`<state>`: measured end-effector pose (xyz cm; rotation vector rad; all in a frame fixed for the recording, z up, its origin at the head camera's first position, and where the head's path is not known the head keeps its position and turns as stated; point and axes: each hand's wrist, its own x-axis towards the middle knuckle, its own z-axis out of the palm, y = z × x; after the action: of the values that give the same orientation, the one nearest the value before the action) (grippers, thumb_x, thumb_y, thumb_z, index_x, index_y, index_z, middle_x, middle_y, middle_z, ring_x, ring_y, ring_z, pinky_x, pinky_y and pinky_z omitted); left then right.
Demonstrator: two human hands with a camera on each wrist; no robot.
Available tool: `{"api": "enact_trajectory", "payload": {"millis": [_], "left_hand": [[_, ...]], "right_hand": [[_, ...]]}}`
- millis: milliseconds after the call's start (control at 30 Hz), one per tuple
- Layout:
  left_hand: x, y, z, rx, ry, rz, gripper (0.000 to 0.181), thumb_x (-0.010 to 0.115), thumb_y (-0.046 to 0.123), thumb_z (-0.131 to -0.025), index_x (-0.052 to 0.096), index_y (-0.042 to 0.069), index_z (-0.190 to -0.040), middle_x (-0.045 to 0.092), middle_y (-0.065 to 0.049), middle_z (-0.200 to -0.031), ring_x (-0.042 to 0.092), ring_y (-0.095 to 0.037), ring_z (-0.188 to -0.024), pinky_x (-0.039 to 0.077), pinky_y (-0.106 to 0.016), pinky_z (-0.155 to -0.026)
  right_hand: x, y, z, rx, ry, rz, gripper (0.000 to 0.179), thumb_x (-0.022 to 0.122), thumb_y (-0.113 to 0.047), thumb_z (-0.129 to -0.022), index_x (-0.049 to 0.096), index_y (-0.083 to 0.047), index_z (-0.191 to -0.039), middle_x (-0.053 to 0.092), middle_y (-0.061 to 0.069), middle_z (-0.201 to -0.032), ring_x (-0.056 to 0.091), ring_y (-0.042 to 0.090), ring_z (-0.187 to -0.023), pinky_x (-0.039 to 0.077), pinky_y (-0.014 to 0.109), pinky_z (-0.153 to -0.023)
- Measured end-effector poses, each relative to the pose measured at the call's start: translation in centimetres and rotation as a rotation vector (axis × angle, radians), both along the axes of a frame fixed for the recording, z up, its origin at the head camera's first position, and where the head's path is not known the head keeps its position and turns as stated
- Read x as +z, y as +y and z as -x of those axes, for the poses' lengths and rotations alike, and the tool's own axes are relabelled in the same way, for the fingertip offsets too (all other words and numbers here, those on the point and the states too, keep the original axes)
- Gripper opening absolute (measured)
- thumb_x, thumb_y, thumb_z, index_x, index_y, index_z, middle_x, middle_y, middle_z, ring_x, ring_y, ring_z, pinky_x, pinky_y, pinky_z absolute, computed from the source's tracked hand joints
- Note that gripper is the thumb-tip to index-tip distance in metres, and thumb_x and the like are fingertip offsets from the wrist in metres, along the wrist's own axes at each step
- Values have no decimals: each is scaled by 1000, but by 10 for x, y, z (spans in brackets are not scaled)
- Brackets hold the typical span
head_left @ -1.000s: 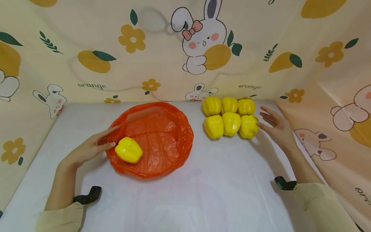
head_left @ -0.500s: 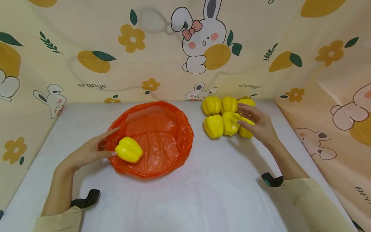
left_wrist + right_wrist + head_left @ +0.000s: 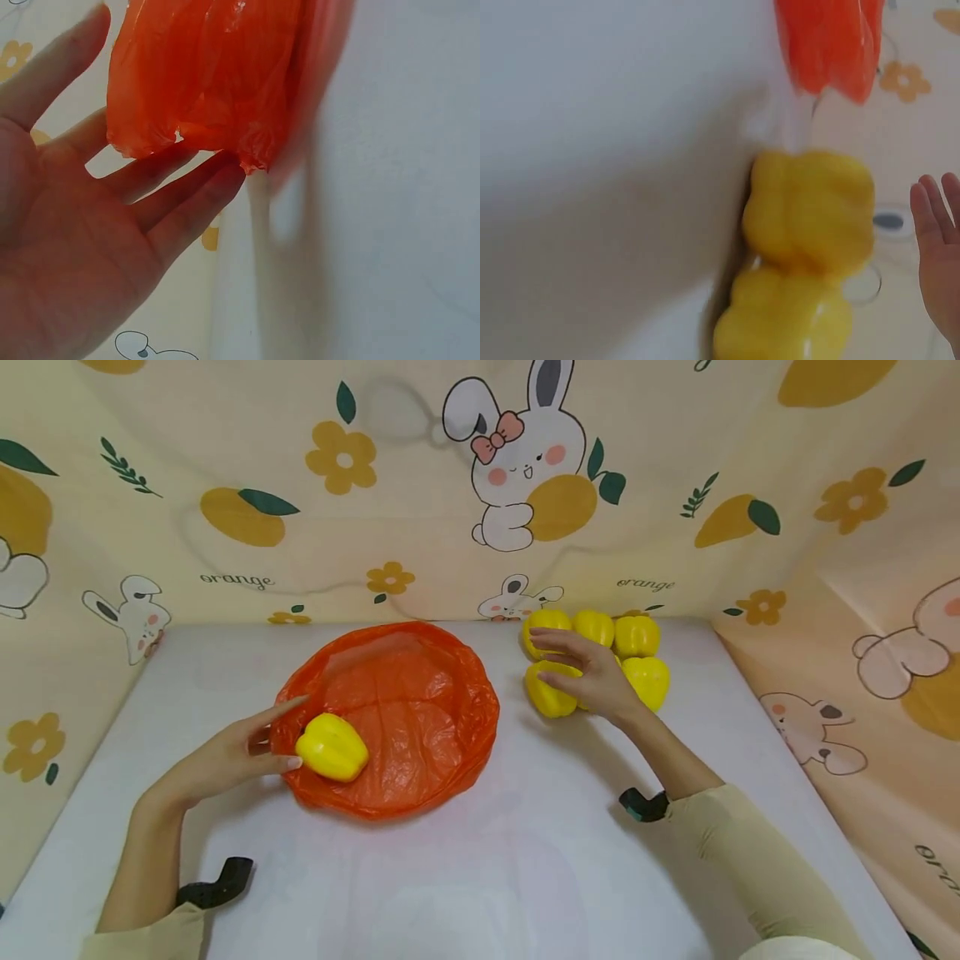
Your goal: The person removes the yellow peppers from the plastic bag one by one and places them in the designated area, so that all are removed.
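Observation:
A red-orange plastic bag [image 3: 408, 735], its mouth spread wide, lies on the table with one yellow bell pepper [image 3: 332, 748] inside by its left edge. My left hand [image 3: 213, 760] touches the bag's left rim; the left wrist view shows its fingers [image 3: 184, 191] extended against the plastic [image 3: 202, 82]. Several more yellow bell peppers stand in two rows at the back right. My right hand [image 3: 600, 681] hovers over the left part of these rows, fingers spread and holding nothing. It partly hides the front-left pepper [image 3: 550, 697] and covers most of the front middle one.
The front-right pepper [image 3: 649, 681] and back-right pepper [image 3: 637, 635] stand close together. A printed cloth [image 3: 420, 518] rises behind the white table [image 3: 450, 885] and along both sides. Each wrist carries a black device, like the one at the right wrist [image 3: 642, 805].
My right hand has swept left from the right end of the peppers to their left end. My left hand has stayed at the bag's rim, and the peppers are where they were.

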<state>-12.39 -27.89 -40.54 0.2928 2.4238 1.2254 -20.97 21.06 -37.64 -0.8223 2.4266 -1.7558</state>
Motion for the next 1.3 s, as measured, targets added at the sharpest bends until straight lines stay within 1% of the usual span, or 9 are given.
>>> {"api": "enact_trajectory", "payload": {"millis": [200,400,500,633,733,933,1100,1200,1300], "left_hand": [[-2,2,-1,-6,-11,7,88,76,35,-87,26,25,-158,23,-25,-159,25,-48,-139,30,-73,-104],[-1,4,0,-11,-7,17,90,78,35,-86,26,23,-158,23,-26,-158,24,-49,-139,29,-72,-105],[-1,5,0,-12,-14,30,92,79,36,-84,26,22,-158,24,-26,-158,24,-49,-139,28,-72,-105],[-1,3,-1,-10,-13,66,94,79,38,-83,25,22,-159,25,-27,-157,24,-50,-139,28,-73,-105],[-1,2,-1,-15,-7,90,96,79,39,-83,24,20,-159,25,-28,-156,25,-50,-138,29,-73,-104],[-3,3,-1,-7,-16,79,97,80,38,-83,23,16,-159,27,-29,-155,28,-50,-136,31,-72,-104],[-4,4,0,-7,12,84,97,79,37,-83,23,14,-159,29,-29,-154,30,-49,-135,32,-71,-104],[-4,6,1,-11,19,93,98,79,39,-83,23,13,-158,30,-30,-154,30,-49,-135,31,-72,-104],[-3,7,5,-15,26,102,98,79,40,-83,24,13,-158,31,-29,-154,29,-49,-136,30,-72,-105]], "right_hand": [[14,-35,-6,92,20,-19,43,67,11,-88,58,9,-130,51,22,-143,54,34,-126,42,57,-105],[14,-57,-4,168,14,-8,40,68,10,-88,60,8,-127,52,20,-142,52,34,-129,43,57,-105],[9,-66,-2,201,22,-11,40,69,8,-88,62,5,-127,53,19,-142,50,32,-130,44,57,-104],[-11,-76,8,246,39,-26,42,72,-2,-90,63,-4,-130,55,10,-142,52,32,-128,46,54,-103],[-22,-84,14,265,31,-53,43,72,-9,-91,63,-11,-133,55,7,-143,54,34,-127,47,51,-103],[-23,-107,9,301,0,-125,49,74,-12,-90,60,-12,-136,53,5,-145,54,22,-128,46,50,-105],[-25,-123,8,359,0,-128,53,76,-12,-89,58,-12,-138,52,5,-146,53,25,-128,46,53,-103],[-26,-129,6,371,13,-147,54,76,-12,-88,57,-13,-139,53,0,-145,53,23,-129,46,51,-105],[-26,-134,5,378,33,-162,57,76,-13,-88,55,-11,-141,53,-1,-145,53,26,-129,45,48,-106]]}}
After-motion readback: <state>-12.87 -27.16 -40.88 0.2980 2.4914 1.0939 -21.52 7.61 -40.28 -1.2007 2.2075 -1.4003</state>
